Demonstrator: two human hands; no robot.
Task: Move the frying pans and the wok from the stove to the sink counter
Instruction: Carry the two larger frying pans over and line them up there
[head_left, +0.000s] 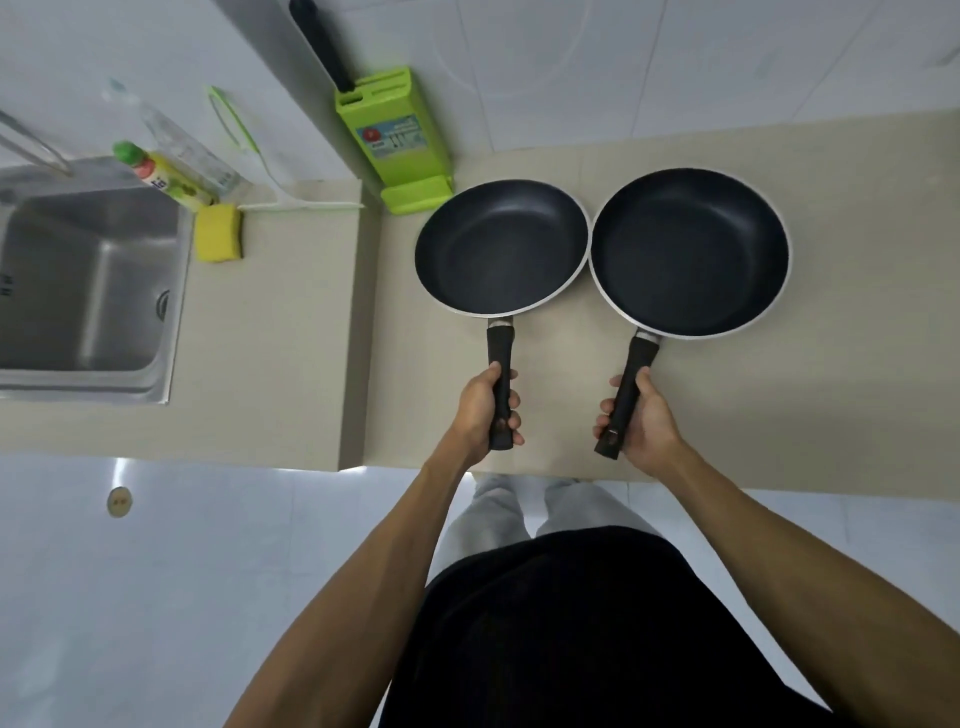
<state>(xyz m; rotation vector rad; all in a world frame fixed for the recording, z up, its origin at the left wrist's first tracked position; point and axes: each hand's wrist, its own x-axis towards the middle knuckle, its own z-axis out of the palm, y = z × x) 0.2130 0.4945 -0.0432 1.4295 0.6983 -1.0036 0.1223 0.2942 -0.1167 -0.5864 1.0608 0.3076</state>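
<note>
Pans both empty: L hand (480, 410) grips left pan (501, 247) handle, R hand (641, 421) grips right pan (690, 252).

two black frying pans (501, 247) (690, 252), rims touching, side by side, handles gripped

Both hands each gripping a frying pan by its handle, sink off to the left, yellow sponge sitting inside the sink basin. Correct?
Not quite: in the head view the yellow sponge lies on the counter beside the sink, not in the basin. The rest holds: left hand and right hand each grip a frying pan handle.
</note>
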